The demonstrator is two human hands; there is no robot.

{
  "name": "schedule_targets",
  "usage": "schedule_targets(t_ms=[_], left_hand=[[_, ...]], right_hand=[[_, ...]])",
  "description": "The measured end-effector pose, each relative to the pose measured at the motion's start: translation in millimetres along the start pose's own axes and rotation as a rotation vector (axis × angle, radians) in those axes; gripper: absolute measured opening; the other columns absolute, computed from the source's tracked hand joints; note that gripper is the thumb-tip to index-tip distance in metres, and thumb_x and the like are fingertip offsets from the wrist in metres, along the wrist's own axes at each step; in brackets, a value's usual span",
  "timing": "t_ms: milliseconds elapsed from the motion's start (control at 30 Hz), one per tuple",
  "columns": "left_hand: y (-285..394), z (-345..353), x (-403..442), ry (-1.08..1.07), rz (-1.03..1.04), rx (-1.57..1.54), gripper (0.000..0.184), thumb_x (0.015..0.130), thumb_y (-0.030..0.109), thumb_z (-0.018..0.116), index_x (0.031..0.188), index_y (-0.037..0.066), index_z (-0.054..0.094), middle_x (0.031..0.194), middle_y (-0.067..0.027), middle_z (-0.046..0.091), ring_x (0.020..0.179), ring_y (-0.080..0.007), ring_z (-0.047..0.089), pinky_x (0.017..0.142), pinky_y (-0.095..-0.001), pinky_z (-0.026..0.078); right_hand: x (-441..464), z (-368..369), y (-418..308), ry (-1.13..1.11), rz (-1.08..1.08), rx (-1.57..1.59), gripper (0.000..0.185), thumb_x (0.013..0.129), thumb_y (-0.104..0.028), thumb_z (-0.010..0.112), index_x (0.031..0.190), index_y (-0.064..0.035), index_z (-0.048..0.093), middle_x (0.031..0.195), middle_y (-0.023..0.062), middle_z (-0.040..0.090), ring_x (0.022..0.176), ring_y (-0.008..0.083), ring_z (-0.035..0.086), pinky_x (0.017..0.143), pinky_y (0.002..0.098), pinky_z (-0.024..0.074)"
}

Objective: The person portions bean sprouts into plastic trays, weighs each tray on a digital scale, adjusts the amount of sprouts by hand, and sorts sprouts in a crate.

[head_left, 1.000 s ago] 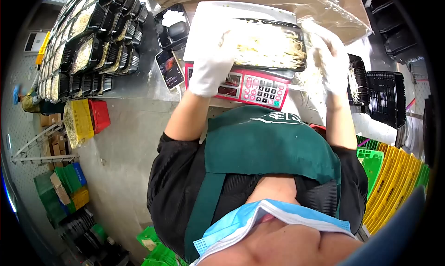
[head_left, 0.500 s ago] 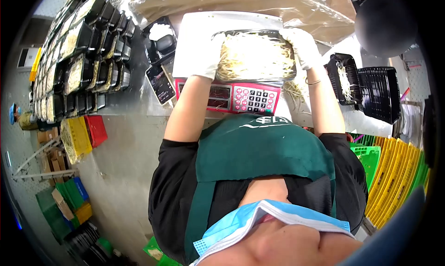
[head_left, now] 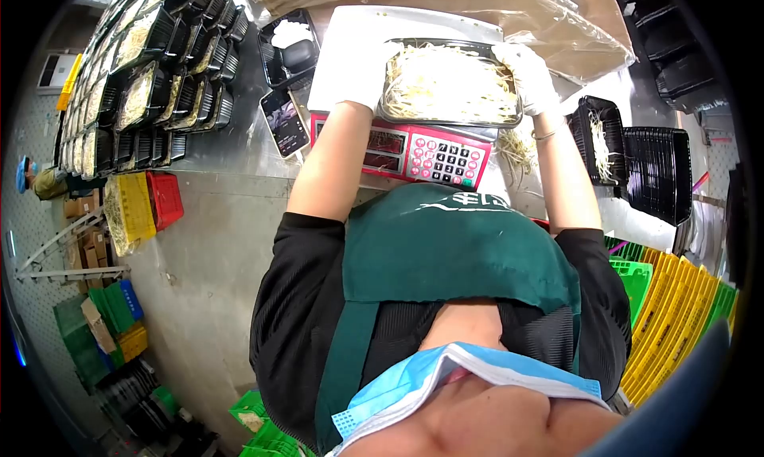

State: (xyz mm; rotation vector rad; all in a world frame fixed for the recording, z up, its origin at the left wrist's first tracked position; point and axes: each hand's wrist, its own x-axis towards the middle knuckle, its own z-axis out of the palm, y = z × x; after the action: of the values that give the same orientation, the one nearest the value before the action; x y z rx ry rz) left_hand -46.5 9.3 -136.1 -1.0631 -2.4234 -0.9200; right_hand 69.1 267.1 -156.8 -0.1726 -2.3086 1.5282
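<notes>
The white-gloved left hand (head_left: pixel 368 81) and white-gloved right hand (head_left: pixel 532 81) each had a grip on opposite ends of a black rectangular plastic tray (head_left: pixel 454 123) over the red-and-white electronic scale (head_left: pixel 412 156). It looked light and flexible, its pale, slender sprouts (head_left: pixel 447 83) fragile; the end rims seemed best to hold.

A food-packing workroom: black plastic trays of bean sprouts (head_left: pixel 161 87) rise in stacks at ten o'clock, a digital scale (head_left: pixel 430 161) sits at twelve, yellow crates (head_left: pixel 664 326) at four.
</notes>
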Motion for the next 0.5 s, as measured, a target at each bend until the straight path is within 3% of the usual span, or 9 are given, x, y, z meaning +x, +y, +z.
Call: schedule_targets(t_ms=[33,100,133,167,233,267,367,433,500], left_hand=[[2,-8,-2,0.005,-0.01,-0.048,0.03,0.084,0.018,0.063,0.106,-0.002,0.059,0.098,-0.0138,0.064,0.083,-0.0176,0.062,0.07,-0.029,0.05],[12,-35,-15,0.012,-0.102,-0.314,0.029,0.084,0.018,0.064,0.106,-0.002,0.06,0.096,-0.0141,0.065,0.081,-0.0172,0.063,0.067,-0.0284,0.051],[19,-46,-24,-0.033,-0.202,-0.522,0.029,0.084,0.018,0.064,0.105,-0.001,0.06,0.095,-0.0142,0.065,0.079,-0.017,0.063,0.066,-0.0281,0.051],[27,-55,-36,-0.123,-0.342,-0.755,0.029,0.084,0.018,0.064,0.105,-0.001,0.06,0.094,-0.0144,0.066,0.078,-0.0167,0.064,0.065,-0.0277,0.052],[42,-72,-59,-0.617,-0.853,-0.998,0.032,0.09,0.021,0.055,0.109,-0.005,0.058,0.089,-0.0131,0.066,0.071,-0.0168,0.065,0.058,-0.0279,0.054],[56,-58,-67,-0.384,-0.862,-1.268,0.031,0.089,0.021,0.056,0.107,-0.004,0.059,0.077,-0.0119,0.067,0.052,-0.0137,0.062,0.043,-0.023,0.051],[49,-35,-77,-0.236,-0.944,-1.39,0.032,0.084,0.02,0.062,0.105,-0.003,0.06,0.083,-0.0139,0.068,0.055,-0.0147,0.063,0.042,-0.0235,0.051],[51,-38,-75,-0.245,-0.964,-1.37,0.033,0.085,0.021,0.06,0.107,-0.004,0.06,0.082,-0.0148,0.067,0.055,-0.0149,0.062,0.041,-0.0236,0.048],[52,-39,-74,-0.273,-0.976,-1.355,0.035,0.085,0.021,0.059,0.108,-0.005,0.059,0.082,-0.0158,0.067,0.054,-0.0151,0.061,0.041,-0.0236,0.046]], right_hand=[[-5,-6,-18,0.004,-0.002,0.0,0.021,0.088,-0.019,0.061,0.09,0.0018,0.062,0.081,0.0017,0.06,0.074,0.0075,0.053,0.069,0.0247,0.0454],[-35,-17,-66,0.042,0.259,-0.1,0.023,0.087,-0.022,0.062,0.094,-0.0004,0.065,0.079,0.0022,0.061,0.072,0.0067,0.053,0.069,0.0224,0.0439],[-48,-29,-62,-0.126,0.34,-0.014,0.025,0.086,-0.024,0.063,0.098,-0.0013,0.065,0.077,0.0024,0.062,0.069,0.0068,0.054,0.065,0.0204,0.0436],[-59,-42,-57,-0.295,0.42,0.072,0.029,0.086,-0.026,0.063,0.102,-0.0023,0.065,0.075,0.0025,0.062,0.066,0.0068,0.055,0.061,0.0185,0.0433],[-78,-26,-64,-0.323,0.516,0.38,0.032,0.087,-0.025,0.059,0.109,-0.0008,0.06,0.074,0.0049,0.065,0.058,0.008,0.057,0.051,0.0189,0.0447],[-87,-18,-68,-0.331,0.571,0.528,0.034,0.088,-0.024,0.057,0.113,-0.0001,0.058,0.074,0.006,0.066,0.055,0.0086,0.059,0.045,0.0191,0.0453],[-88,-5,-44,-0.278,0.605,0.631,0.034,0.089,-0.021,0.056,0.115,0.0009,0.056,0.073,0.0111,0.066,0.054,0.0126,0.061,0.045,0.024,0.0488],[-88,0,-47,-0.242,0.623,0.61,0.036,0.089,-0.02,0.056,0.117,0.0019,0.053,0.072,0.014,0.065,0.052,0.0154,0.061,0.044,0.0267,0.05],[-91,10,-59,-0.067,0.559,0.658,0.035,0.09,-0.021,0.055,0.114,0.0037,0.052,0.071,0.0176,0.065,0.052,0.0191,0.062,0.044,0.029,0.0508]])
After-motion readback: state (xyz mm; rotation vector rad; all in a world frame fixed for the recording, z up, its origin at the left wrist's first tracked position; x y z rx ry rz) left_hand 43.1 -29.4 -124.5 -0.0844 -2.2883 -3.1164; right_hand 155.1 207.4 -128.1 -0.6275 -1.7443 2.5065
